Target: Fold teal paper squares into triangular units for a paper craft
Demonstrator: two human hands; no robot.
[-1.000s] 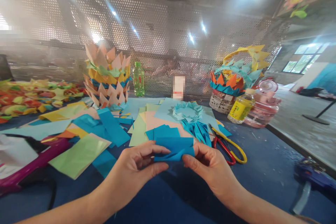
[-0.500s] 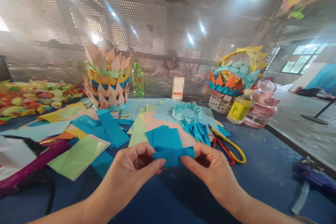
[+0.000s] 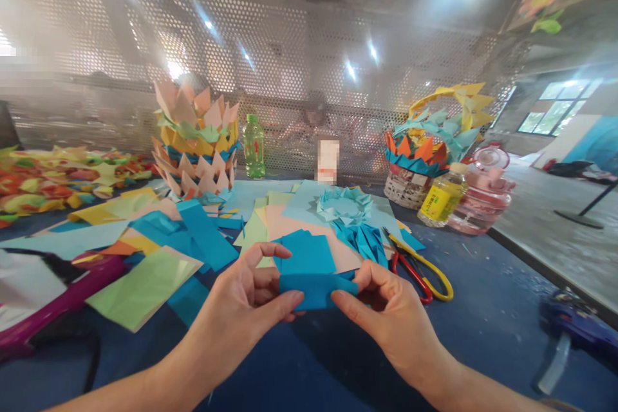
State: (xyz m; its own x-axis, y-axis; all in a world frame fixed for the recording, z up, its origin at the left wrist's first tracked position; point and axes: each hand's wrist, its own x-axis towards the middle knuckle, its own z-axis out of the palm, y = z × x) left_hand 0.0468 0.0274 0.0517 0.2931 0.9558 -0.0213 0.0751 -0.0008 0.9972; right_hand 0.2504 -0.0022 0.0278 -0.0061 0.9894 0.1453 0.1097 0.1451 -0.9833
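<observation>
A folded strip of blue paper (image 3: 316, 291) is held level between both hands, above the dark blue table. My left hand (image 3: 258, 293) pinches its left end with the thumb in front, while the index finger is raised off the paper. At the right end, my right hand (image 3: 386, 302) grips the strip between thumb and fingers. Just behind lie blue paper sheets (image 3: 309, 252) on a pink sheet. A light blue folded paper ring (image 3: 344, 206) and a darker blue pleated piece (image 3: 362, 241) sit farther back.
Red-and-yellow scissors (image 3: 425, 270) lie right of my right hand, a blue glue gun (image 3: 579, 328) at far right. A magenta tool (image 3: 72, 296) and green paper (image 3: 145, 290) are left. Bottles (image 3: 441, 196) and paper baskets (image 3: 197, 145) stand behind.
The index finger of my left hand has lifted away from the strip's upper edge. The strip's left part now shows a flatter front. My right hand has hardly moved.
</observation>
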